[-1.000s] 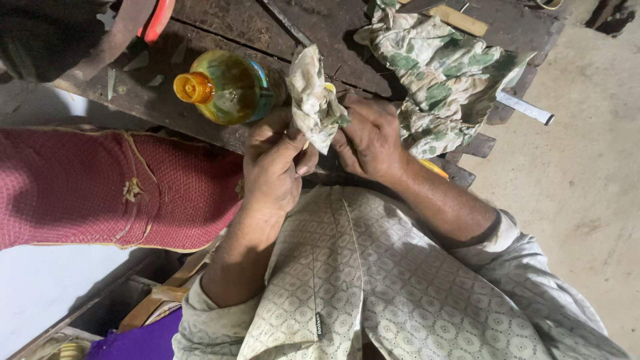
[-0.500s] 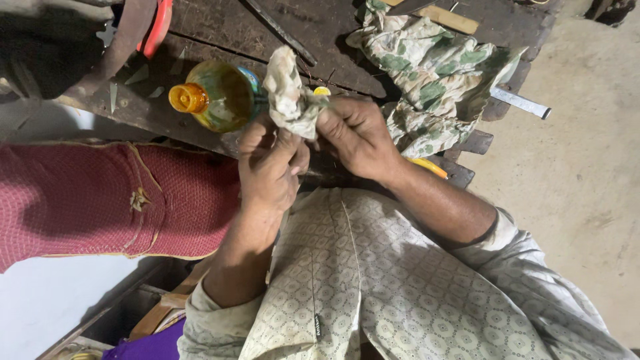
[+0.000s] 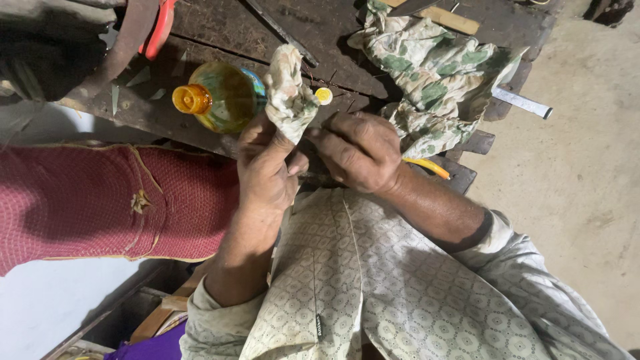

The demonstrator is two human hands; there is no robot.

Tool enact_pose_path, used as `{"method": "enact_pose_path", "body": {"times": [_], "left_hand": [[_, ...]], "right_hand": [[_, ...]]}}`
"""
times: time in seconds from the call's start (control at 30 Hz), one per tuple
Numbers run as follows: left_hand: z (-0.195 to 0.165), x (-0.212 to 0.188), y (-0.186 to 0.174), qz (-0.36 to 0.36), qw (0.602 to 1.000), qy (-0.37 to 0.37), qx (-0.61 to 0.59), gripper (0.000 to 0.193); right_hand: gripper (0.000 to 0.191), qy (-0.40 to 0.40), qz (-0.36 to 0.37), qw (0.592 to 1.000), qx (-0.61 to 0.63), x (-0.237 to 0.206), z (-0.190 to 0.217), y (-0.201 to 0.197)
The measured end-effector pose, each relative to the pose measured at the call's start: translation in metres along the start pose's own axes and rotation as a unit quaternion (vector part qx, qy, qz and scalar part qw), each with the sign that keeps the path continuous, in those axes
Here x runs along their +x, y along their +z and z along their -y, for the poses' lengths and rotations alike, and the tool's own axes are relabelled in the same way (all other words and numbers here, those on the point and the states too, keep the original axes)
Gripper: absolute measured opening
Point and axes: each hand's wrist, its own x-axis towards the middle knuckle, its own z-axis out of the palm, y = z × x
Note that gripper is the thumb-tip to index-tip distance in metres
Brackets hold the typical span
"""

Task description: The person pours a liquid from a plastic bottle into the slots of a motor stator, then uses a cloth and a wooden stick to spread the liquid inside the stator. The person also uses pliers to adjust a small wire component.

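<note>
A dark, scarred wooden workbench (image 3: 220, 27) fills the far side of the scene. A red knitted cloth (image 3: 100, 200) hangs over its near left edge. A crumpled leaf-patterned cloth (image 3: 440, 73) lies heaped at the far right, with a flat metal strip (image 3: 523, 101) jutting out beyond it. A red-handled tool (image 3: 157, 33) rests at the far left.

An amber plastic bottle (image 3: 223, 100) lies on its side in the middle of the bench, its orange neck pointing left. No cap shows on it.

Both hands work just near of the bottle. The left hand (image 3: 267, 170) is closed in a loose fist around the lower end of a small stained rag (image 3: 290, 93), thumb and fingers pinching it so the bunched top stands up against the bottle's right side. The right hand (image 3: 357, 150) lies palm down just right of the rag, fingers curled toward its base. Whether it grips the cloth or something under it I cannot tell — the fingertips are hidden. A yellow length of something (image 3: 427, 167) pokes out from beneath that wrist.

A second ago the rag hung wider between the two hands. Now it is gathered into a tighter wad, carried mostly by the left hand, and has shifted slightly left toward the bottle. With the rag drawn in, a small yellow cap (image 3: 323, 96) is plain to see just right of it — so the work sits at the rag, between bottle and cap.
</note>
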Motion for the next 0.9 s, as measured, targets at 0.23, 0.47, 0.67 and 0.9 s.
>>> {"method": "enact_pose_path", "body": {"times": [0.23,0.47,0.67,0.9], "left_hand": [[-0.002,0.001,0.002,0.024,1.0,-0.007,0.004,0.023],[-0.001,0.003,0.005,0.017,1.0,-0.013,-0.005,0.026],[0.001,0.001,0.005,0.034,0.999,-0.011,-0.008,0.025],[-0.002,0.002,0.009,0.05,0.999,-0.011,0.005,0.026]], "right_hand": [[0.023,-0.007,0.025,1.0,-0.014,0.004,-0.005,-0.01],[0.02,0.003,0.037,0.999,0.01,0.01,-0.01,-0.012],[0.019,-0.056,0.036,0.998,0.009,0.017,-0.018,-0.022],[0.017,-0.076,0.025,0.997,-0.019,0.015,-0.021,-0.022]]}}
